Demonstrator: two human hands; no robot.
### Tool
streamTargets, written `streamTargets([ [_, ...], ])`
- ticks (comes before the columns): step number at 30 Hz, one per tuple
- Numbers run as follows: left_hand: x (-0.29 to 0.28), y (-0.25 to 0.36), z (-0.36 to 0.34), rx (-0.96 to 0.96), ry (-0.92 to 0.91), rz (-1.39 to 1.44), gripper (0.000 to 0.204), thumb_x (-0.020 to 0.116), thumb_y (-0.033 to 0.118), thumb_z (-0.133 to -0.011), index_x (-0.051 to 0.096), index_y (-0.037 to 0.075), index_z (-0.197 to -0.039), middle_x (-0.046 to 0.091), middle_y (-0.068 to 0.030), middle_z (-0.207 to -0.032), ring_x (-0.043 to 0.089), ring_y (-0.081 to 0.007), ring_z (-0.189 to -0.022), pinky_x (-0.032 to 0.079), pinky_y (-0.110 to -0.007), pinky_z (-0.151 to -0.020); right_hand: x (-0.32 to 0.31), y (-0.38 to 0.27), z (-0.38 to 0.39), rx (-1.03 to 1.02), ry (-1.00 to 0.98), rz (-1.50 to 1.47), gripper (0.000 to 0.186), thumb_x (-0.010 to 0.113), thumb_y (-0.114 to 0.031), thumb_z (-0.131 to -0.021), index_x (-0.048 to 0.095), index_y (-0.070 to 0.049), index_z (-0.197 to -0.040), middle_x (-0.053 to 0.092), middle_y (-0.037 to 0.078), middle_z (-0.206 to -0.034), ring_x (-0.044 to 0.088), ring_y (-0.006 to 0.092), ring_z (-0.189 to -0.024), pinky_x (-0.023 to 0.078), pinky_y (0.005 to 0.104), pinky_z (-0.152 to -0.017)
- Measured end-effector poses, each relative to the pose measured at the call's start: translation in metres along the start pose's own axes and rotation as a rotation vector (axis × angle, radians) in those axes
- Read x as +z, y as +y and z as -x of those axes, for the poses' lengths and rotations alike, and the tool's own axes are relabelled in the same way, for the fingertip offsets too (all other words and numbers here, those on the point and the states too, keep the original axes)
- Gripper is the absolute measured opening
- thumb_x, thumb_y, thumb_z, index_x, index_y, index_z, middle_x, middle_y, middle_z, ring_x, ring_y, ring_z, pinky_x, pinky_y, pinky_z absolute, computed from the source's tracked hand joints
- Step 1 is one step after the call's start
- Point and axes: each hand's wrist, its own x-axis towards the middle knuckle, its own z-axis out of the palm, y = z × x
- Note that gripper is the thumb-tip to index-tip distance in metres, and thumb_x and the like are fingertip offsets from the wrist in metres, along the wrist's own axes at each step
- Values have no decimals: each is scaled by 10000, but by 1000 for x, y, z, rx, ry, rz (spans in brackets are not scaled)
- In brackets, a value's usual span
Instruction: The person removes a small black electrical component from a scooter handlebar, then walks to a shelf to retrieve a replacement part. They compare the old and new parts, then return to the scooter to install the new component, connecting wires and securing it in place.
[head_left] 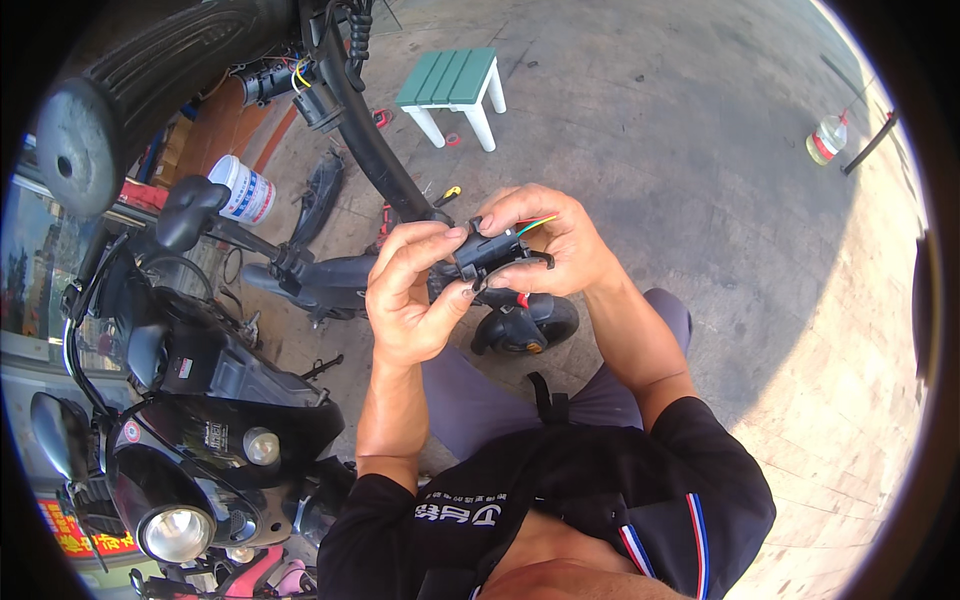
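Between my two hands is a small black plastic housing with thin red, yellow and green wires running out of its right side. My left hand grips its left end with thumb and fingertips. On the other side my right hand pinches it near the wires. What lies inside the housing cannot be made out. Below it stands a black electric scooter, its stem rising to the upper left and its small wheel under my hands. Loose wires show by a black part high on that stem.
A green-topped stool with white legs stands ahead. To the left are a white bucket and a larger black motor scooter. A yellow-handled tool lies on the paving beyond my hands. Far right stands a clear bottle.
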Motion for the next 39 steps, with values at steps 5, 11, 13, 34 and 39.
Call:
streamTargets([
  [5, 8, 0, -1, -18, -4, 15, 402, 753, 45, -746, 600, -39, -1108, 552, -160, -1095, 572, -186, -926, 489, -289, -768, -8, -1, 4, 38, -8, -4, 433, 801, -10, -671, 622, -38, -1065, 612, 76, -1051, 604, 178, -989, 490, 333, -863],
  [11, 17, 2, -1, 22, 17, -54, 342, 760, 31, -729, 623, -38, -1035, 590, -157, -1014, 590, -215, -912, 489, -313, -788, -11, -4, 8, -23, -1, 45, 361, 802, -17, -666, 641, -42, -988, 632, 85, -979, 618, 172, -914, 498, 307, -795],
  [13, 18, 2, -1, 24, 20, -55, 335, 761, 28, -725, 627, -37, -1024, 595, -155, -1000, 595, -217, -903, 488, -315, -790, -11, -4, 9, -45, 1, 47, 358, 801, -16, -667, 641, -43, -986, 632, 83, -974, 619, 173, -905, 501, 307, -786],
  [34, 4, 0, 5, -47, 79, 102, 441, 767, 43, -733, 597, -29, -1133, 559, -117, -1048, 562, -160, -874, 477, -278, -757, 3, -2, -4, 40, -9, 29, 388, 787, 18, -666, 630, -40, -1016, 621, 69, -989, 596, 172, -935, 479, 322, -813],
  [39, -5, -1, 11, -21, 70, 69, 413, 758, 31, -747, 595, -43, -1120, 556, -144, -1085, 574, -197, -956, 481, -314, -832, 10, -1, -9, 33, -40, 25, 373, 782, 20, -678, 633, -39, -1014, 622, 75, -990, 602, 171, -937, 487, 309, -798],
])
